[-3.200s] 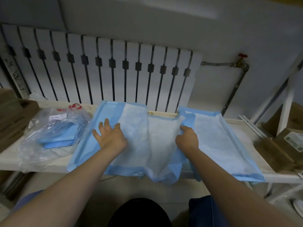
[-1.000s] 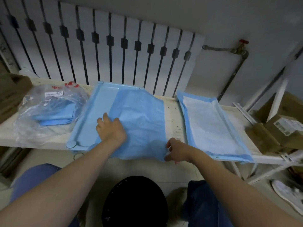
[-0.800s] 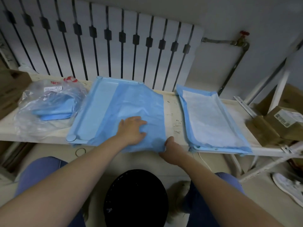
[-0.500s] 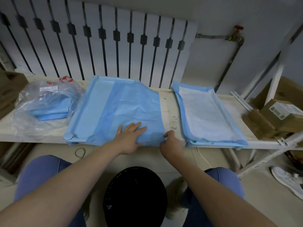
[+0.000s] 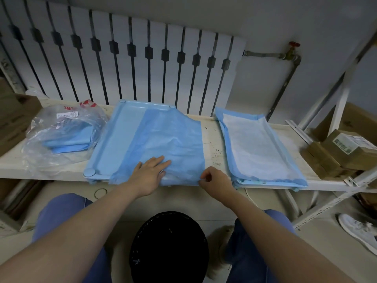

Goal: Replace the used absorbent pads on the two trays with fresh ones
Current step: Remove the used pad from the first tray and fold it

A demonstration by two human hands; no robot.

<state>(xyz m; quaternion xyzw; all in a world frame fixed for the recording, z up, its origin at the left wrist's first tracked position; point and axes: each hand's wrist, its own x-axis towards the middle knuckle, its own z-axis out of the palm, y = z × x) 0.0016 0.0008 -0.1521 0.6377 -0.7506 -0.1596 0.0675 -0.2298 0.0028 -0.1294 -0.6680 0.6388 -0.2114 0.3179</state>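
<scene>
Centrally, at 12 o'clock from the person's knees, the left tray (image 5: 110,148) lies on the pale surface (image 5: 212,144), its left strip bare. A blue pad (image 5: 169,137), backing side up, covers the tray's right portion and overhangs the right rim onto the surface. The left hand (image 5: 152,172) rests flat on the pad's near edge, fingers straight and pointing toward 2 o'clock; its grip is released and only presses. The right hand (image 5: 214,179), at 3 o'clock from the left hand and just beside it, has its grip closed in a pinch on the pad's near right corner. The right tray (image 5: 263,182) sits at 3 o'clock from the left tray, apart from it, with a speckled strip of surface between. A white-faced pad (image 5: 257,148) with a blue border lines it. At 9 o'clock from the left tray, just beside its rim, lies a clear plastic bag (image 5: 61,123) holding folded blue pads (image 5: 67,142). Cardboard boxes (image 5: 342,152) occupy the surface's right end. A white radiator (image 5: 122,58) stands behind, and a black round bin (image 5: 169,248) sits on the floor at 6 o'clock, between the knees.
</scene>
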